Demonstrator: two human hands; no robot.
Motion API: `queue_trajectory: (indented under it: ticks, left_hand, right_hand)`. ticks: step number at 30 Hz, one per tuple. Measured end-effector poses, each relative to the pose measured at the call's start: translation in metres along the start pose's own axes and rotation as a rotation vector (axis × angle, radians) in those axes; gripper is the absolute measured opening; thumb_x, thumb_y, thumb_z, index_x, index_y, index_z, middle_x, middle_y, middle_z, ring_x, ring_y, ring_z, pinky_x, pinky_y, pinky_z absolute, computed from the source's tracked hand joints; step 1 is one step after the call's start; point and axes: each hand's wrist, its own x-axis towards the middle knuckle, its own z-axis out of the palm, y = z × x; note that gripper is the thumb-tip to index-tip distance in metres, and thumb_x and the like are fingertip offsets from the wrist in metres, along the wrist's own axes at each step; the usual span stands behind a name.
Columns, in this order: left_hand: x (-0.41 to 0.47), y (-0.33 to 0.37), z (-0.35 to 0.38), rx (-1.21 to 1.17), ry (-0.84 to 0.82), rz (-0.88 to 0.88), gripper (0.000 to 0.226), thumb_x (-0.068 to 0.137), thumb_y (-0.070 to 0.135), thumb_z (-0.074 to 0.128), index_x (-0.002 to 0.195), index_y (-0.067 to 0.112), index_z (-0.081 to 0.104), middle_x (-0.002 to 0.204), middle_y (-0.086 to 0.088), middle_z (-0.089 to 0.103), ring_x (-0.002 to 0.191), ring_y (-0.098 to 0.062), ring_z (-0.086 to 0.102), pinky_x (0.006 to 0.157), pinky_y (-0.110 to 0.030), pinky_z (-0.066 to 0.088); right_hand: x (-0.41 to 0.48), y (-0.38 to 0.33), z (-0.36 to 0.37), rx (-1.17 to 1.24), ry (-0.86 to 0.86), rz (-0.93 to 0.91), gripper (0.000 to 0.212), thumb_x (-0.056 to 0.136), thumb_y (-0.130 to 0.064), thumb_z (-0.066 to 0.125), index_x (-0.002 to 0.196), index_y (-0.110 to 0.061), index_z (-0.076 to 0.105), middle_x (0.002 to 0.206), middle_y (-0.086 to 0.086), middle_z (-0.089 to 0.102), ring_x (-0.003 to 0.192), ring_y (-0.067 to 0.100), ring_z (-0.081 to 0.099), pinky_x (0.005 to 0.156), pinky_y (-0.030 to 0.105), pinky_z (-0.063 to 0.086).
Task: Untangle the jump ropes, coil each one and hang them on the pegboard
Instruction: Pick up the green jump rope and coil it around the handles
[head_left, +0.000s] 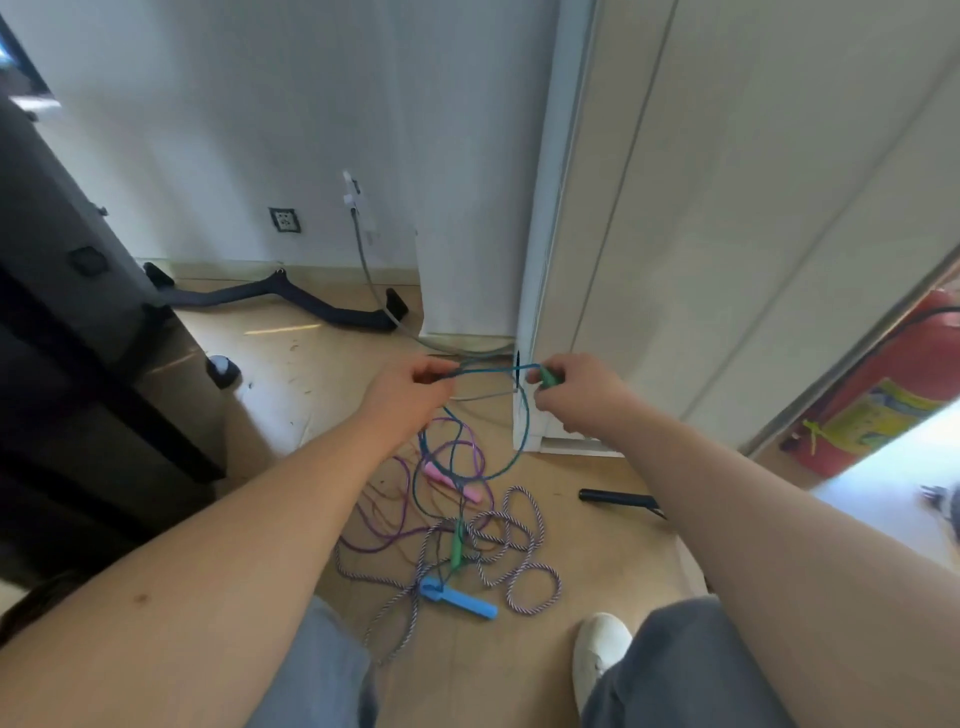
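Mid-frame, the left hand (410, 387) pinches the teal rope (493, 370) and the right hand (576, 388) grips its green handle (548, 377): untangling is in hand, and next this rope probably must be drawn from the pile (462, 530) on the floor (597, 551) below.

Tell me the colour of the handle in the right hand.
The handle is green, seen best in the head view.

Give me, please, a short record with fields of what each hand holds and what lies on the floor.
Left: left hand pinches the teal rope
Right: right hand grips a green handle at that rope's end
Tangle: pink handles, blue handle, striped rope, purple rope, on the floor
Coiled: none yet
Pegboard: not in view
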Motion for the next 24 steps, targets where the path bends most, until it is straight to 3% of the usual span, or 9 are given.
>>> queue_trajectory:
  ticks: [4,7,10,14,17,21,24]
  left_hand:
    - [0.007,-0.011,0.001,0.012,-0.014,-0.033,0.014,0.093,0.017,0.066,0.105,0.022,0.071,0.088,0.008,0.067,0.079,-0.007,0.060,0.078,-0.027,0.050]
    - [0.013,-0.008,0.005,-0.041,-0.013,-0.070,0.011,0.094,0.017,0.066,0.103,0.020,0.070,0.084,0.000,0.065,0.071,-0.015,0.056,0.067,-0.029,0.050]
    - [0.015,-0.003,0.011,-0.143,-0.059,-0.122,0.015,0.096,0.013,0.062,0.109,0.014,0.068,0.082,-0.007,0.061,0.066,-0.015,0.055,0.057,-0.024,0.051]
    - [0.016,0.000,0.014,-0.256,-0.096,-0.165,0.022,0.097,0.008,0.057,0.117,0.009,0.066,0.095,-0.009,0.065,0.080,-0.013,0.060,0.060,-0.024,0.052]
    - [0.016,0.003,0.015,-0.346,-0.147,-0.227,0.029,0.096,0.002,0.045,0.118,0.005,0.065,0.100,-0.009,0.064,0.079,-0.013,0.060,0.058,-0.024,0.049]
    - [0.010,0.007,0.015,-0.495,-0.282,-0.313,0.044,0.088,-0.001,0.032,0.118,0.004,0.064,0.106,-0.013,0.063,0.077,-0.016,0.060,0.056,-0.029,0.049]
    - [0.004,0.010,0.016,-0.440,-0.347,-0.306,0.048,0.085,-0.005,0.031,0.114,0.008,0.067,0.114,-0.015,0.064,0.093,-0.022,0.059,0.060,-0.032,0.050]
  right_hand:
    - [0.011,0.005,-0.002,0.106,-0.051,0.021,0.025,0.085,-0.007,0.066,0.106,-0.020,0.069,0.097,0.007,0.065,0.070,0.021,0.059,0.070,0.039,0.060]
    - [0.018,0.009,0.002,0.171,-0.076,0.020,0.022,0.087,-0.010,0.068,0.108,-0.016,0.068,0.097,0.009,0.066,0.074,0.019,0.062,0.063,0.030,0.059]
    - [0.021,0.008,0.008,0.192,-0.100,0.005,0.015,0.090,-0.015,0.064,0.103,-0.017,0.070,0.090,0.010,0.070,0.078,0.019,0.064,0.064,0.031,0.056]
    - [0.020,0.002,0.014,0.233,-0.135,-0.013,0.015,0.090,-0.014,0.060,0.091,-0.023,0.071,0.083,0.007,0.069,0.076,0.016,0.063,0.065,0.034,0.055]
    - [0.013,0.000,0.017,0.256,-0.188,-0.023,0.017,0.091,-0.010,0.061,0.091,-0.022,0.074,0.083,0.007,0.065,0.079,0.016,0.061,0.069,0.035,0.061]
    - [0.005,-0.004,0.016,0.257,-0.196,-0.012,0.016,0.094,-0.014,0.063,0.093,-0.025,0.076,0.094,0.005,0.064,0.084,0.024,0.068,0.071,0.041,0.064]
    - [-0.001,-0.009,0.015,0.241,-0.250,-0.064,0.019,0.093,-0.012,0.064,0.093,-0.027,0.077,0.110,-0.013,0.057,0.099,0.027,0.068,0.071,0.041,0.063]
